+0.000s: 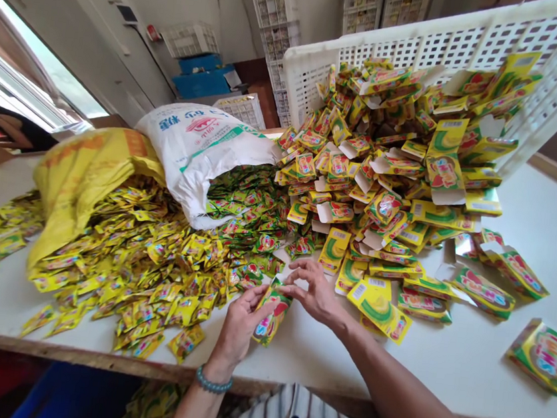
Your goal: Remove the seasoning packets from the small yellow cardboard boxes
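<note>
My left hand [240, 325] is wrapped round a small printed candy box [274, 316] with yellow, green and red fruit artwork, held tilted above the table's front part. At the upper end of this box, my right hand [313, 290] has its thumb and index finger close together. What those fingertips pinch, if anything, is too small to make out. Just beyond the hands lie green candy packets [252, 216]. To their left spreads a heap of yellow candy packets [156, 262].
A white perforated crate [304, 71] lies tipped at the back right, with many candy boxes [392, 208] spilling out. A white sack [206, 140] and a yellow sack [93, 161] lie open at the left. One box [548, 357] sits far right. A person [11, 128] is at the far left.
</note>
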Demonstrator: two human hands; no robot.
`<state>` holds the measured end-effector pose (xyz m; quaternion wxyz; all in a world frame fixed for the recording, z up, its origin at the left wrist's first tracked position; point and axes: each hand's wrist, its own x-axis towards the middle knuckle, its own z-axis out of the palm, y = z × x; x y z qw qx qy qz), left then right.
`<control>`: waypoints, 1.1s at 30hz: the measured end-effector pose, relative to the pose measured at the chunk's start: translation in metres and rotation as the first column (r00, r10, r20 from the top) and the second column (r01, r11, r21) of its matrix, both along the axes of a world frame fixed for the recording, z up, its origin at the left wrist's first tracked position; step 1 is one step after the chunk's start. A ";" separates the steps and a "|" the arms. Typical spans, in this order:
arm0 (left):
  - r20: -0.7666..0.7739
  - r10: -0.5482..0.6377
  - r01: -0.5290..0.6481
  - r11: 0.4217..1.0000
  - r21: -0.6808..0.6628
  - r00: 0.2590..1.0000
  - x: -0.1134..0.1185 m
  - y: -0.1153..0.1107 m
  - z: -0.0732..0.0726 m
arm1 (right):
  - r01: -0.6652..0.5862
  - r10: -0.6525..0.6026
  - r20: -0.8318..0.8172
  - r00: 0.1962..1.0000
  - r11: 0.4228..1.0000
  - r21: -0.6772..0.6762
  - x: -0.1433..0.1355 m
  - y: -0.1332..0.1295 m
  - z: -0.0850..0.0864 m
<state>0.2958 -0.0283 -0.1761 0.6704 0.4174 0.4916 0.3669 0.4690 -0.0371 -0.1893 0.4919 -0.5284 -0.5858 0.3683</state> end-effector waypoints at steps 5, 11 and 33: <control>-0.015 0.086 -0.084 0.993 0.077 0.996 0.008 -0.001 -0.002 | -0.134 0.139 0.044 0.989 0.987 -0.093 -0.009 -0.006 0.004; 0.048 0.170 -0.175 0.972 0.156 0.984 0.010 0.000 0.000 | -0.119 0.083 -0.332 0.940 0.989 -0.089 -0.014 -0.005 0.000; 0.081 0.074 -0.082 0.992 0.097 0.994 -0.008 -0.014 0.015 | -0.102 0.069 -0.318 0.946 0.991 -0.090 -0.019 -0.009 0.005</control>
